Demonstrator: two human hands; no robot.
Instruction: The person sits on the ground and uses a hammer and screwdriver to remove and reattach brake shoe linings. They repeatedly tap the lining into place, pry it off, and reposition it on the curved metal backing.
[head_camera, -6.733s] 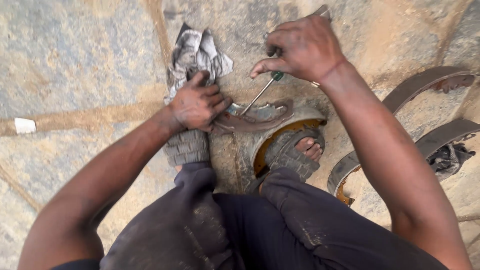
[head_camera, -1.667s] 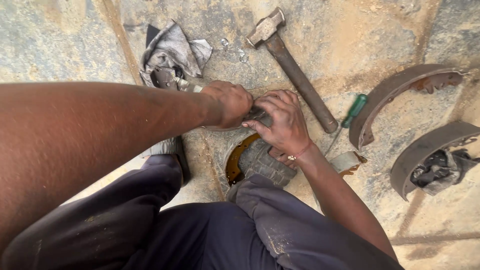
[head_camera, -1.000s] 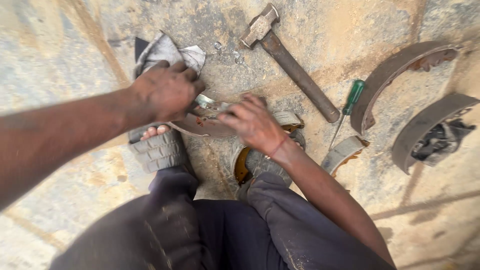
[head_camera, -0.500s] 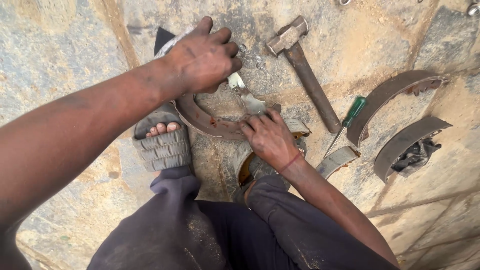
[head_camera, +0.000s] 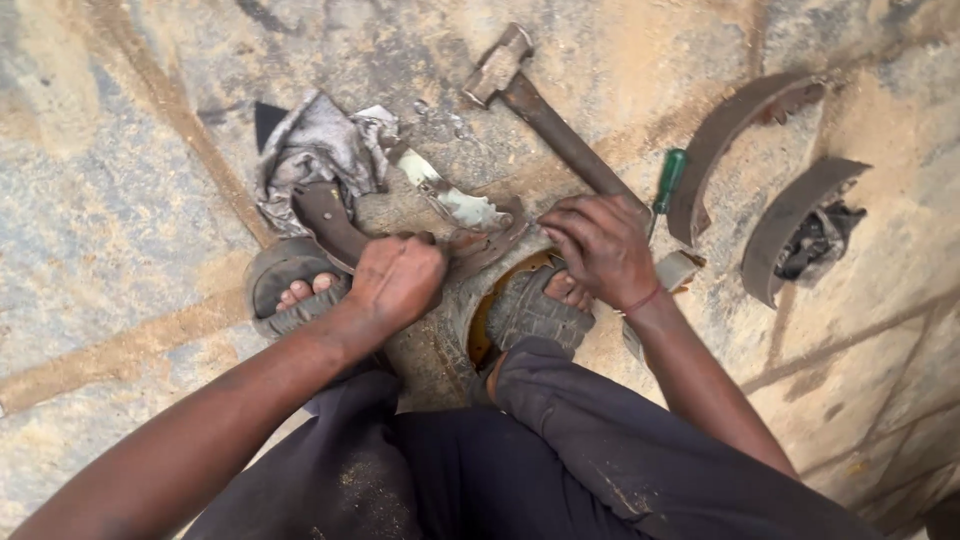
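Legs: dark trousers (head_camera: 560, 470) fill the near edge of the floor; the person squats over the work.
Feet: two sandals (head_camera: 530, 315) are planted on the floor (head_camera: 120, 200), one on each side of the work, seemingly to pin it.
Left hand: the left hand (head_camera: 397, 280) is closed in a fist on the near end of a curved brake shoe (head_camera: 335, 225), likely to keep it from sliding.
Right hand: the right hand (head_camera: 600, 245) lies palm down, fingers spread a little, on the other end of the rusty metal by the right sandal; whether it grips anything I cannot tell.
Shoe: it lies between the feet, touching both hands, arching toward the rag.
Strip: a pale bent strip (head_camera: 450, 200) lies just beyond the hands.
Rag: a grey rag (head_camera: 315, 150) lies beside the shoe's far end.
Screwdriver: a green-handled one (head_camera: 667, 180) lies just right of the right hand, within reach.
Hammer: a hammer (head_camera: 545, 120) lies farther out, handle pointing at the right hand.
Spare shoes: two more shoes (head_camera: 790, 215) lie well apart toward the right edge.
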